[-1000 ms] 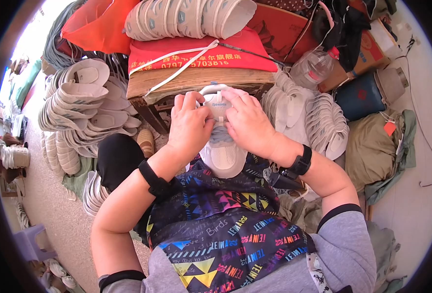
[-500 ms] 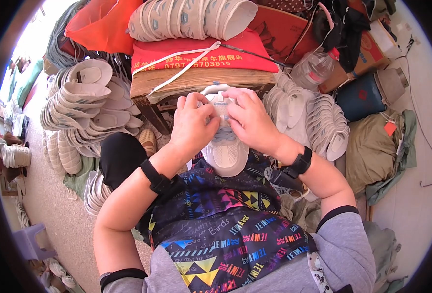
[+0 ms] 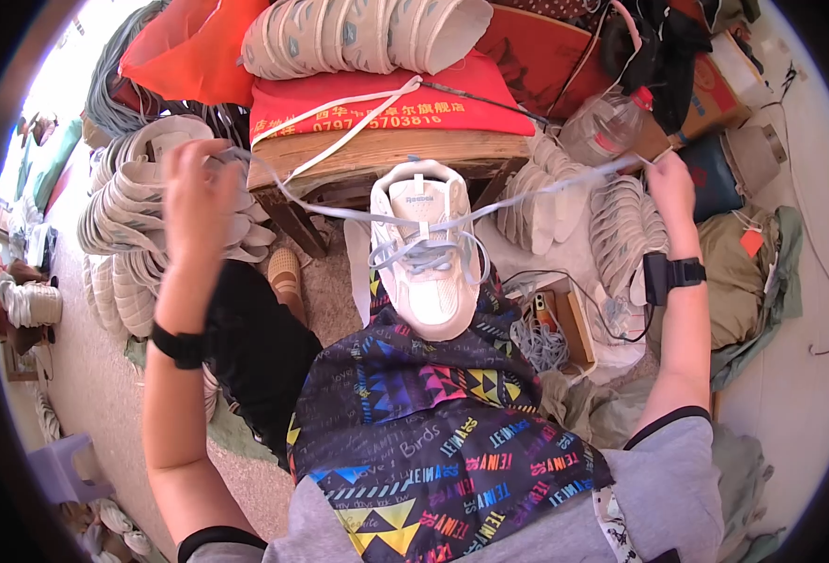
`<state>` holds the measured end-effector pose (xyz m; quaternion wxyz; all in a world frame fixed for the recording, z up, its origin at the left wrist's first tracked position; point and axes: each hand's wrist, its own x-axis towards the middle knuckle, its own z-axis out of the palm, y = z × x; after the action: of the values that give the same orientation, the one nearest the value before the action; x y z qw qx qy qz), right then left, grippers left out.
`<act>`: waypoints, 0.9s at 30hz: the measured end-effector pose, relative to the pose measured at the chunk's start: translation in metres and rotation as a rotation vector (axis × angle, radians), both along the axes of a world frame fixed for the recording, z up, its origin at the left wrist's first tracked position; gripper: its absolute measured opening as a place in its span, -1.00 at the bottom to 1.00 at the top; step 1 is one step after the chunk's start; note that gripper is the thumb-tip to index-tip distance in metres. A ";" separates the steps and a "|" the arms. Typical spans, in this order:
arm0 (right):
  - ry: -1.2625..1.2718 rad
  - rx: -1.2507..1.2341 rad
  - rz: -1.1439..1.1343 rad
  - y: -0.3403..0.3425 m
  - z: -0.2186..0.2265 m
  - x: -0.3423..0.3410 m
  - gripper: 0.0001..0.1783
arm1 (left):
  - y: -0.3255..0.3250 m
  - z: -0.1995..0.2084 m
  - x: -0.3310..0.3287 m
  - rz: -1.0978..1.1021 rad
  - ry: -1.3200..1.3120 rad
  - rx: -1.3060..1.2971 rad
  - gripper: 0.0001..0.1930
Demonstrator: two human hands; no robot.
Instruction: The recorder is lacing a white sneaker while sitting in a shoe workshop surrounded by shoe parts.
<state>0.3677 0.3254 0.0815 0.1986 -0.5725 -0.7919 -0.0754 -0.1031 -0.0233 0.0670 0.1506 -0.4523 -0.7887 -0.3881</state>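
Note:
A white sneaker (image 3: 430,305) rests on my apron-covered lap, toe toward me, its heel close to the wooden bench. A pale grey-blue shoelace (image 3: 527,197) is threaded through its upper eyelets, with loose loops at both sides of the tongue. My left hand (image 3: 194,202), slightly smeared by motion, is raised at the left with its fingers closed on one lace end. Far out to the right, my right hand (image 3: 672,192) pinches the other end. Between the hands the lace stretches across the shoe, sagging on the left.
Shoe uppers (image 3: 368,38) lie nested on a red cloth (image 3: 386,108) over the wooden bench (image 3: 339,155). More uppers (image 3: 152,202) are piled at the left, others (image 3: 625,225) at the right. An open box (image 3: 565,328) holds bundled laces near my right knee.
Both hands have moved from the shoe's tongue out to opposite sides, drawing the lace ends apart. The shoe has stayed nearly in place.

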 end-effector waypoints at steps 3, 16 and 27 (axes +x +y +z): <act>0.119 -0.026 0.731 -0.039 -0.023 -0.075 -0.78 | 0.011 -0.026 0.066 -0.437 -0.216 -0.181 -0.78; 0.045 -0.174 1.174 -0.164 -0.047 -0.187 -0.74 | 0.012 -0.039 0.108 -0.398 -0.440 -0.247 -0.87; 0.018 0.070 1.140 -0.172 -0.030 -0.166 -0.82 | 0.027 -0.056 0.101 -0.739 -0.401 -0.510 -0.64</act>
<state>0.2022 0.1535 0.0513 0.2336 -0.0483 -0.9709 0.0222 -0.0025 0.0037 0.0110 -0.2678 -0.6406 -0.6589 -0.2895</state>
